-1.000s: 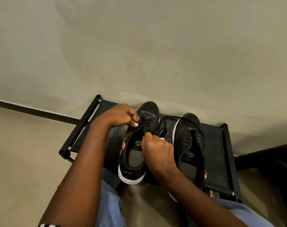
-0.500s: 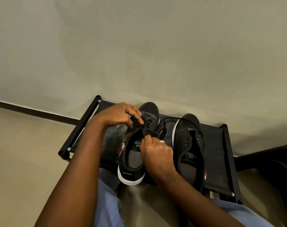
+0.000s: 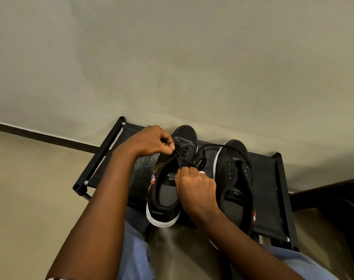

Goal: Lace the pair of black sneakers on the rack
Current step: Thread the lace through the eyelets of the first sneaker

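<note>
A home corner: shoe rack against a plain wall.

A single head-worn camera looks forward and steeply down from the person's own eye level, close to the work. The black rack sits at lower centre of the frame, against a pale wall filling the upper half (wide-angle lens, so edges curve). Both forearms enter from the bottom edge. No second view exists.
</note>
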